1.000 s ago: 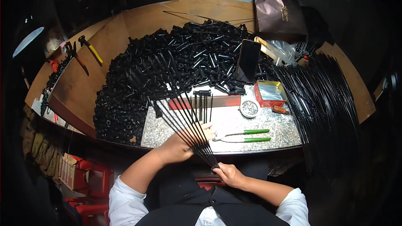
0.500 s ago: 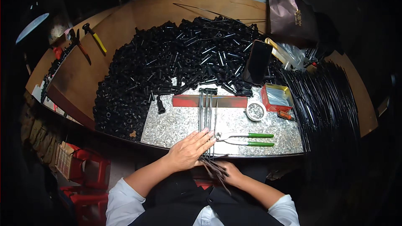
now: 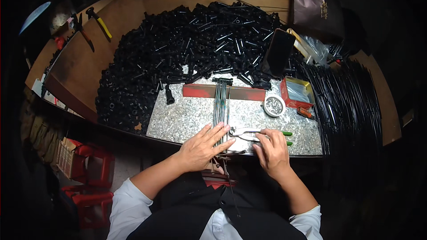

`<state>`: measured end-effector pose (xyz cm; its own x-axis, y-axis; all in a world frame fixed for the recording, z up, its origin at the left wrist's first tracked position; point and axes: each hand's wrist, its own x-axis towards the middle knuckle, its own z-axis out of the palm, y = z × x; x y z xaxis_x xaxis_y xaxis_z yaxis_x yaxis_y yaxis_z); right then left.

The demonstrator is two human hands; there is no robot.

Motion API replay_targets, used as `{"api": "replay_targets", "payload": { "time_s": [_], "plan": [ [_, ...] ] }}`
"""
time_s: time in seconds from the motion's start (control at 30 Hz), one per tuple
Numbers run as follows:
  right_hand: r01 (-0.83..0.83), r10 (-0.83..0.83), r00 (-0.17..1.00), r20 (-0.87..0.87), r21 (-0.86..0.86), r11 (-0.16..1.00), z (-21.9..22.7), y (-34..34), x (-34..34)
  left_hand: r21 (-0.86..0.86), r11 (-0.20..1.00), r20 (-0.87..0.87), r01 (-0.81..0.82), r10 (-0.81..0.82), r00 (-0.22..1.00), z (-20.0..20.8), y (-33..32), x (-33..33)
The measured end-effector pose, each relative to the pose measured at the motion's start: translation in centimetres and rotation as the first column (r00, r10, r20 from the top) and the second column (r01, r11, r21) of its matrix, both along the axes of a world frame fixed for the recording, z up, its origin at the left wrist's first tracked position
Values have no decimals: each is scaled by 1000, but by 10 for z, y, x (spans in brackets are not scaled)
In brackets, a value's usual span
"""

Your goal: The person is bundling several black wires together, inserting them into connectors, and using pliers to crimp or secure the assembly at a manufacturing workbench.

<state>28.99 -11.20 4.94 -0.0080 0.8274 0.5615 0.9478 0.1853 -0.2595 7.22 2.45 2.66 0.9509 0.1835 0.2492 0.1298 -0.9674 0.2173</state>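
My left hand (image 3: 202,149) lies flat with fingers spread over a row of thin black rods (image 3: 220,109) near the front edge of the speckled worktop (image 3: 178,120). The rods run away from me across a long red bar (image 3: 198,91), and their far ends have small black fittings. My right hand (image 3: 275,154) is curled over the green handles of a pair of pliers (image 3: 243,131), which lie on the worktop with their jaws next to my left fingertips. A few loose rod ends hang below the front edge.
Black tubular parts (image 3: 178,58) are heaped at the back and left. At the right stand a small white cup (image 3: 266,106), a red tin (image 3: 285,99), a dark phone (image 3: 280,55) and a thick sheaf of black rods (image 3: 342,106). A wooden rim (image 3: 75,73) encloses the bench.
My right hand has let go of the dark rod ends below the edge and moved up and right onto the pliers' handles. My left hand stays on the rods, its fingers more spread.
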Motion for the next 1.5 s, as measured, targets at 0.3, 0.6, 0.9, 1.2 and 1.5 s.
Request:
{"api": "replay_targets", "payload": {
  "time_s": [0.3,0.6,0.9,1.2,1.5],
  "plan": [
    [-50,50,998,28,-12,999,-11,0,-9,0,1000,-2,6,-6,1000,-13,-3,1],
    [-25,31,995,97,-61,998,-5,10,-11,54,998,115,-25,19,993,-17,-4,5],
    [81,-33,973,228,-208,975,1,10,11,42,998,134,-42,36,990,-20,4,4],
    [85,-66,996,67,-341,936,47,40,14,71,978,-53,-196,200,978,-6,10,1],
    [-178,184,983,24,-151,972,19,152,-2,167,963,-8,-213,217,976,-13,9,2]
  ]
}}
